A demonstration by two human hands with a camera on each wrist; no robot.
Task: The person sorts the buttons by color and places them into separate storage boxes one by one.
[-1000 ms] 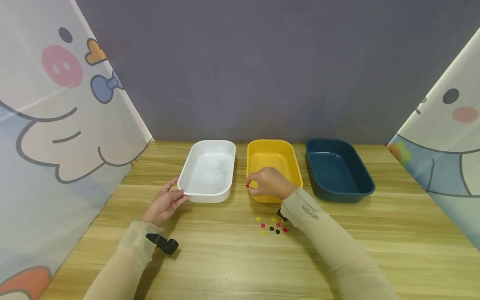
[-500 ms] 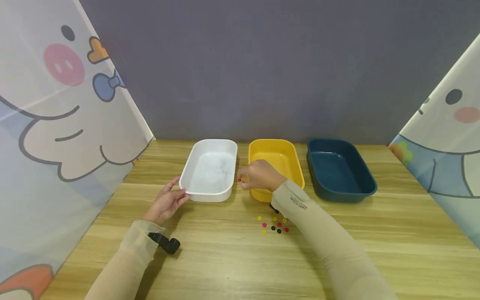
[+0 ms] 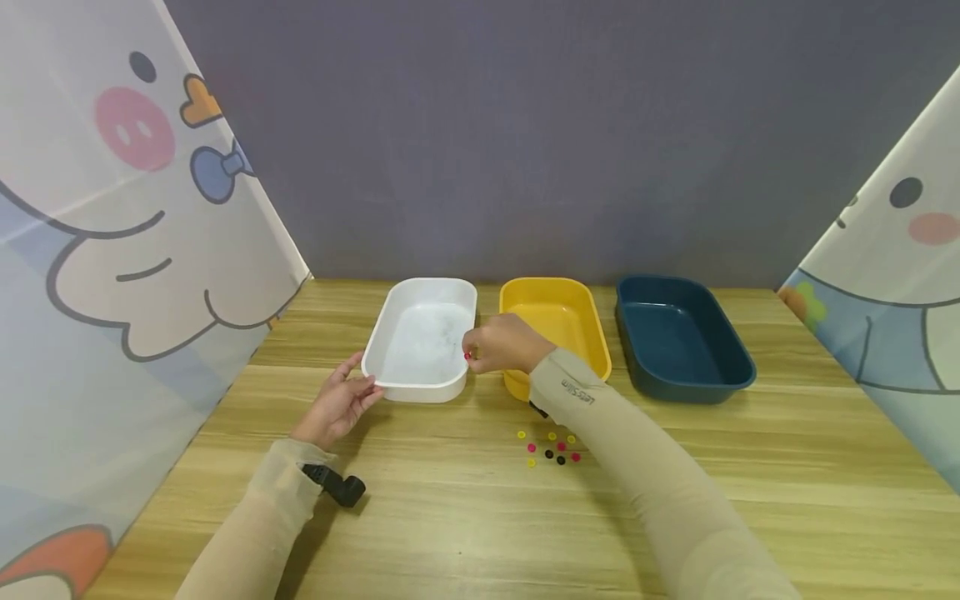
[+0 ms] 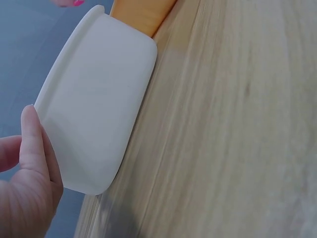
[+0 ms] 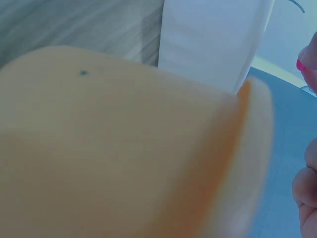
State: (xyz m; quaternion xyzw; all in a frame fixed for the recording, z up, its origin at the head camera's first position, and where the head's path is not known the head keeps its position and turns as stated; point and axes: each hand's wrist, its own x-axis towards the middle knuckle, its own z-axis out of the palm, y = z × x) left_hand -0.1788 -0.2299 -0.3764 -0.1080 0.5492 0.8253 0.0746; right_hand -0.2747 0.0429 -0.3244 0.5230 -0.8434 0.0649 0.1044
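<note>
My right hand (image 3: 506,343) pinches a small red button (image 3: 467,356) between thumb and forefinger, over the right rim of the white plastic bin (image 3: 442,392). In the right wrist view that red button (image 5: 300,64) shows at the fingertips, by the right edge. At the bin's near left corner my left hand (image 3: 341,407) grips it, the thumb at the front rim and the fingers along the side. The left wrist view shows the left hand (image 4: 32,183) against the bin's outer wall (image 4: 94,99). Several yellow, red and black buttons (image 3: 549,454) lie loose on the table.
Right of the white bin stands a yellow bin (image 3: 570,321), partly behind my right hand and wrist. A dark blue bin (image 3: 693,392) stands farther right. All three line the back of the wooden table (image 3: 450,500), before a grey partition (image 3: 555,142).
My right hand has carried the red button leftward from over the yellow bin to the white bin's right rim. The left hand has stayed at its corner.
</note>
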